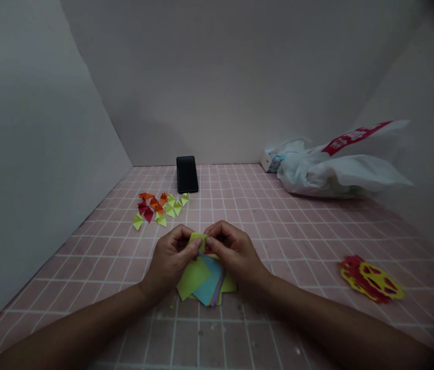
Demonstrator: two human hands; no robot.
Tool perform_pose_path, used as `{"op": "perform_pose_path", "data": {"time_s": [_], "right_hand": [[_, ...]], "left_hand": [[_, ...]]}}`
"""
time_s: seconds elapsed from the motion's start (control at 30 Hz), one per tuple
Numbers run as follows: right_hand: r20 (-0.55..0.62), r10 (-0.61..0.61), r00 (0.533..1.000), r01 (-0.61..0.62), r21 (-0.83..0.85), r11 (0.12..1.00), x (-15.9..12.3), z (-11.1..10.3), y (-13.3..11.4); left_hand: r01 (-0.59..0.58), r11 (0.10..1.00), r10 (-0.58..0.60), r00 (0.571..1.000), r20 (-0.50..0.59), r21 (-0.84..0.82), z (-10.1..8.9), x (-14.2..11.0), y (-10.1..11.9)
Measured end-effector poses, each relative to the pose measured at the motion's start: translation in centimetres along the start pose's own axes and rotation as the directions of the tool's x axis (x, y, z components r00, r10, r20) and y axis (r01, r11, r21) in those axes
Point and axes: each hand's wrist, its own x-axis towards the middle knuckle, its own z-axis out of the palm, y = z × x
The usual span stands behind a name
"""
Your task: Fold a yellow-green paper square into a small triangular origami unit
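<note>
My left hand (170,259) and my right hand (234,252) meet over the middle of the pink checked table (278,231). Both pinch a small yellow-green paper piece (198,238) between thumbs and fingertips. Just below the hands lies a loose stack of coloured paper squares (204,281), green, blue and purple, partly hidden by my wrists. A cluster of several small folded paper triangles (158,206), orange, red and yellow-green, lies on the table to the far left of my hands.
A black phone (187,173) lies flat near the back wall. A white plastic bag (336,167) with red print sits at the back right. A red and yellow paper cut-out (371,279) lies at the right. Grey walls enclose the table.
</note>
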Motion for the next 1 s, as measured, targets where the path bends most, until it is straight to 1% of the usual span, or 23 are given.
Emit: {"op": "perform_pose_path", "data": {"time_s": [0.17, 0.33, 0.4, 0.53, 0.67, 0.77, 0.87, 1.0], "right_hand": [[-0.014, 0.090, 0.996, -0.086, 0.169, 0.982, 0.17, -0.06, -0.10], [0.094, 0.121, 0.988, -0.132, 0.127, 0.983, 0.13, -0.10, 0.20], [0.103, 0.134, 0.986, -0.145, 0.111, 0.983, 0.08, -0.09, 0.26], [0.041, 0.129, 0.991, -0.131, 0.059, 0.990, 0.10, -0.07, 0.25], [0.032, 0.125, 0.992, -0.126, 0.020, 0.992, 0.23, -0.17, 0.23], [0.001, 0.156, 0.988, -0.156, 0.082, 0.984, 0.41, -0.28, 0.21], [-0.043, 0.193, 0.980, -0.185, 0.148, 0.972, 0.61, -0.42, 0.13], [-0.078, 0.210, 0.975, -0.194, 0.179, 0.965, 0.74, -0.56, 0.00]], "left_hand": [[-0.003, 1.000, 0.004, 0.999, -0.040, 0.013, -0.23, 0.16, -0.50], [-0.039, 0.999, 0.040, 0.998, -0.040, 0.016, -0.34, 0.23, -0.76], [-0.054, 0.998, 0.055, 0.998, -0.035, 0.021, -0.32, 0.22, -0.71], [-0.056, 0.998, 0.056, 0.998, -0.004, 0.030, -0.27, 0.27, -0.53], [-0.004, 1.000, 0.002, 0.998, 0.062, 0.031, -0.41, 0.42, -0.51], [0.003, 1.000, -0.005, 0.996, 0.086, 0.022, -0.67, 0.52, -0.58], [0.000, 1.000, 0.000, 0.997, 0.082, -0.007, -0.86, 0.62, -0.63], [0.003, 0.998, 0.002, 0.995, 0.099, -0.057, -0.89, 0.85, -0.66]]}}
